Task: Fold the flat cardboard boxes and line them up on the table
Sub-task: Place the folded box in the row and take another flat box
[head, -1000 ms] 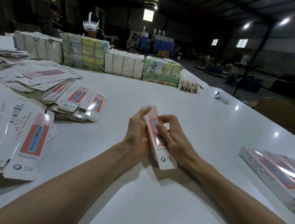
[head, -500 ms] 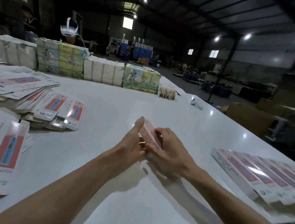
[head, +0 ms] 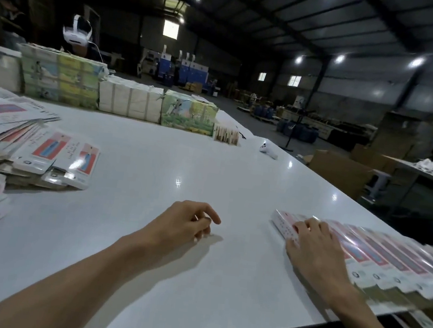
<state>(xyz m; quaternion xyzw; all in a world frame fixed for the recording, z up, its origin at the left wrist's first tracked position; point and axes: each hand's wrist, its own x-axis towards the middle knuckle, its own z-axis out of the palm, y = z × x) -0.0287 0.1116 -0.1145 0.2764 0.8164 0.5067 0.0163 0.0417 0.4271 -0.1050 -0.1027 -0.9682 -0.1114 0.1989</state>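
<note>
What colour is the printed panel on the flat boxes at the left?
Red with a blue shape, on the white flat boxes; head view.

Under my right hand (head: pixel 314 245), the folded boxes (head: pixel 388 253) look like printed cardboard with a glossy coat that throws glare. The table (head: pixel 183 160) below both hands is a smooth white sheet, shiny enough to mirror the ceiling lamps. Well left of my empty left hand (head: pixel 187 222), the flat blanks (head: pixel 57 151) show the same slick printed card.
</note>
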